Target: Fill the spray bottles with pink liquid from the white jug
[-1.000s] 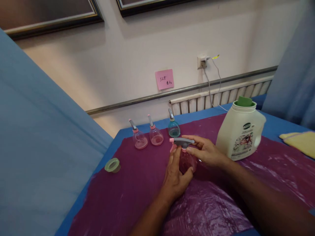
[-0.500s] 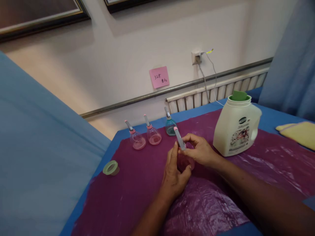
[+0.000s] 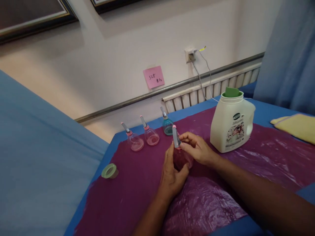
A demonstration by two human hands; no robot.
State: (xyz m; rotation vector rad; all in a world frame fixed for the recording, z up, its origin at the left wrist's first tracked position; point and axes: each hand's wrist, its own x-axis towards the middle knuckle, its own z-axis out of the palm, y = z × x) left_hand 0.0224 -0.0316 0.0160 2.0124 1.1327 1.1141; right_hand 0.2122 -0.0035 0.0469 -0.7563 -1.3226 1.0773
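A clear pink bottle (image 3: 183, 159) with a grey-and-pink lever top stands on the purple plastic sheet (image 3: 133, 193) in front of me. My left hand (image 3: 171, 173) is wrapped round its body from the left, thumb along the near side. At its neck, my right hand (image 3: 198, 149) pinches the collar below the grey lever. Part of the bottle is hidden by my fingers. Behind it and to the left are two similar pink bottles, a left one (image 3: 136, 143) and a right one (image 3: 151, 137), and a teal bottle (image 3: 168, 127), all upright.
A large cream jug (image 3: 231, 127) with a green piece in its mouth stands to the right. A small green-rimmed cup (image 3: 109, 171) lies at the left. Yellow cloth (image 3: 296, 126) rests at the far right, and a blue curtain (image 3: 44, 157) hangs at the left.
The lever top has turned slightly and now shows more upright, with the pink collar visible beneath it. My right fingers have shifted at the neck. The whole view has moved a little.
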